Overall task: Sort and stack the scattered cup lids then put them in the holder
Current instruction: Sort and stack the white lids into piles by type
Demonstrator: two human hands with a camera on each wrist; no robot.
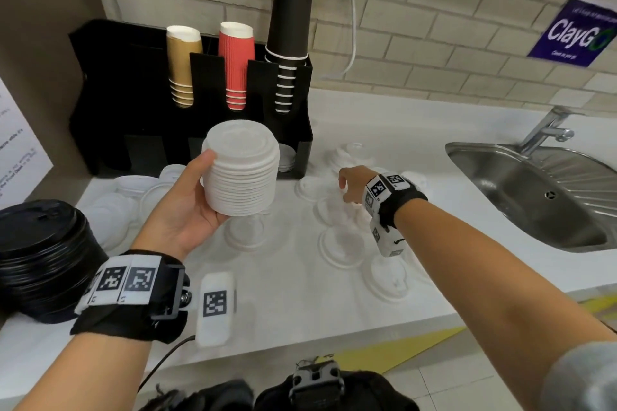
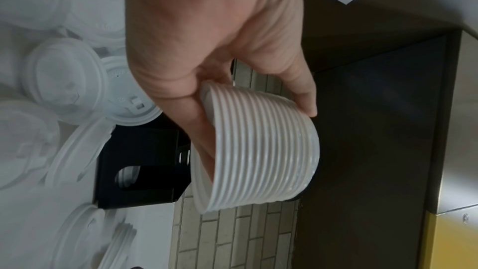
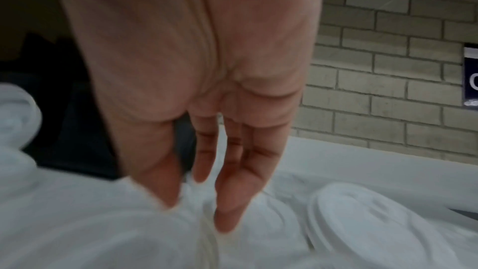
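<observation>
Left hand [image 1: 187, 207] is palm-up, thumb and fingers curled round a stack of white lids [image 1: 241, 170], held up off the counter [image 1: 300, 294] just in front of the black holder [image 1: 133, 117]. In the left wrist view the thumb presses one side of the stack and the fingers wrap the other.

Right hand [image 1: 354, 184] reaches down to the loose white lids [image 1: 340, 245] right of centre, fingers [image 3: 227, 201] straight and pointing down, holding nothing; fingertips are at or v. near a lid, can't tell if touching, wrist view is blurred.

More white lids lie scattered on the counter: some on the left near the holder's base, some under the held stack, a small heap further back, right of the holder. A pile of black lids [image 1: 43, 257] sits at the near left edge.

Holder stands at the far left against the tiled wall w/ three cup stacks in it: gold cups [image 1: 182, 67], red cups [image 1: 235, 65], black cups [image 1: 288, 40]. A few white lids show in its lower right slot. Steel sink [image 1: 534, 197] w/ tap is on the far right.
</observation>
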